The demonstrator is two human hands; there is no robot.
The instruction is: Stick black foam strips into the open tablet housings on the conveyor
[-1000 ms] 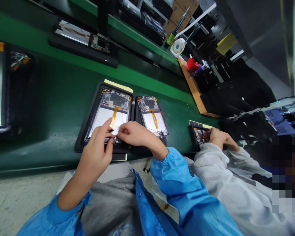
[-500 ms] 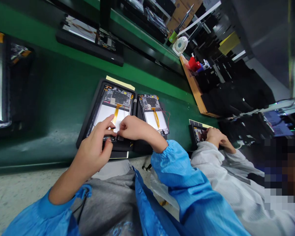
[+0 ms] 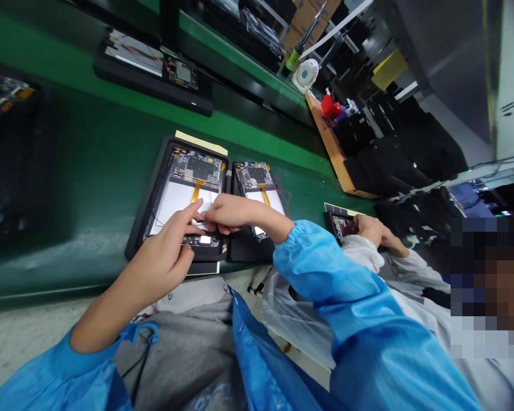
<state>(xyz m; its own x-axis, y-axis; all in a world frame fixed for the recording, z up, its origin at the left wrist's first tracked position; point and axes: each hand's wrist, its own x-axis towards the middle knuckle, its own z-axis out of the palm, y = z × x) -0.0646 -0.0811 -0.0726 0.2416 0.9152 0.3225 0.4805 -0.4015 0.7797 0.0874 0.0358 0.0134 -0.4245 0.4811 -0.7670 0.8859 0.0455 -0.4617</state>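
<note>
An opened tablet (image 3: 163,206) lies in a black tray (image 3: 137,240), its circuit board (image 3: 199,166) at the far end and white battery below. From the board an orange ribbon cable (image 3: 196,190) runs down toward my fingers. My left hand (image 3: 171,242) rests over the near part of the tablet, fingers stretched out and thumb apart, fingertips by the cable's lower end. Beside it my right hand (image 3: 229,212) has its fingertips closed together over the battery's lower edge; what they pinch is hidden. A small board with a white patch (image 3: 204,240) shows below my fingers.
A second opened tablet (image 3: 257,176) stands close on the right, partly under my right forearm. Another device lies in a black holder (image 3: 149,84) at the back. On the right a co-worker's hands (image 3: 374,231) work at a smaller device (image 3: 341,226). A white fan (image 3: 306,74) stands farther back.
My right hand has moved slightly up from the tablet's near edge, uncovering the small board with the white patch. My left hand stays nearly in place. The whole view has shifted a little.
</note>
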